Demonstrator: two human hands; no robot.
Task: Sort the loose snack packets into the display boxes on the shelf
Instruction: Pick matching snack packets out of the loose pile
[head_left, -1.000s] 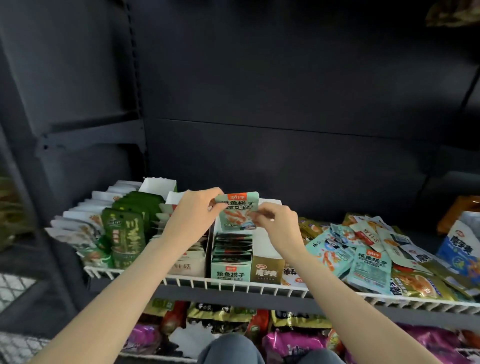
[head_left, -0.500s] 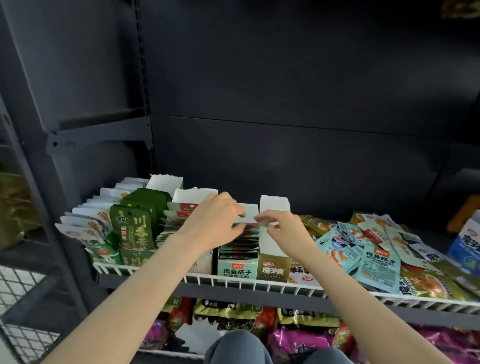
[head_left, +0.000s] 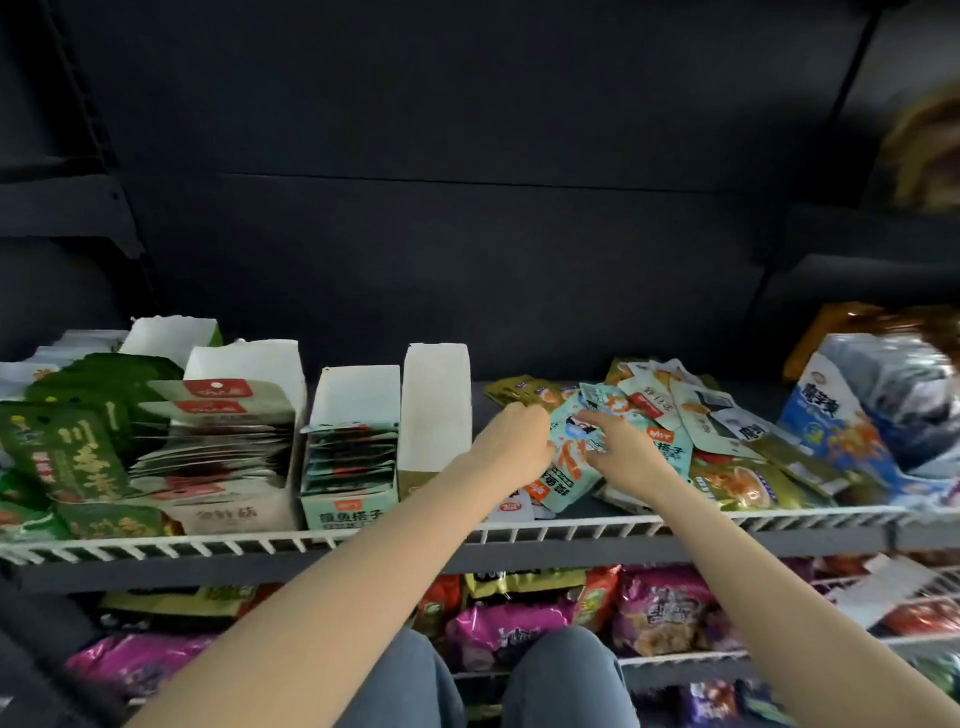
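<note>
A: Hands — where are yours?
B: Your left hand (head_left: 511, 447) and right hand (head_left: 621, 449) are both on one teal snack packet (head_left: 569, 457) at the left edge of the loose pile (head_left: 727, 441), right of the display boxes (head_left: 358, 441).
A: Fingers?
B: Your right fingers pinch the packet's top. Your left fingers curl at its left edge; whether they grip it, can't tell.
A: Shelf?
B: Wire shelf (head_left: 779, 519); the packet lies near its front rail.

Both bare forearms extend forward and converge. Left hand (head_left: 511, 447): fingers curled, knuckles up. Right hand (head_left: 621, 449): fingers (head_left: 589, 418) reaching far-left. Whether either hand grips anything cannot be told.
</note>
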